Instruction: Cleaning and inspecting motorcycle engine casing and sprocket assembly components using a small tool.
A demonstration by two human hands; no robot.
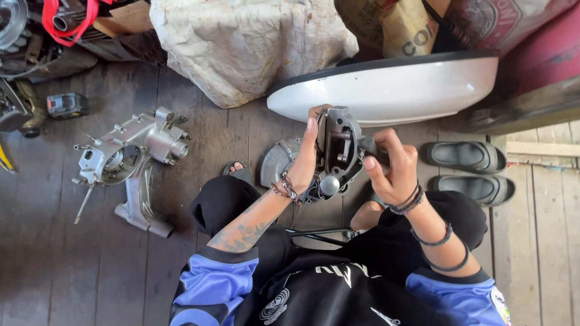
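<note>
I sit on a dark wooden floor and hold a grey metal engine cover [336,152] up on edge in front of me. My left hand [305,158] grips its left rim, fingers curled over the top. My right hand [391,171] holds its right side, thumb and fingers pinched on a part that sticks out there. Behind the cover a round silver casing [278,162] lies on the floor. Both wrists wear dark bands.
A silver engine crankcase [130,158] lies on the floor at left. A white curved body panel [393,89] rests ahead, with a white sack [241,42] behind it. Black sandals [468,170] sit at right. A small power-tool battery [66,104] lies far left.
</note>
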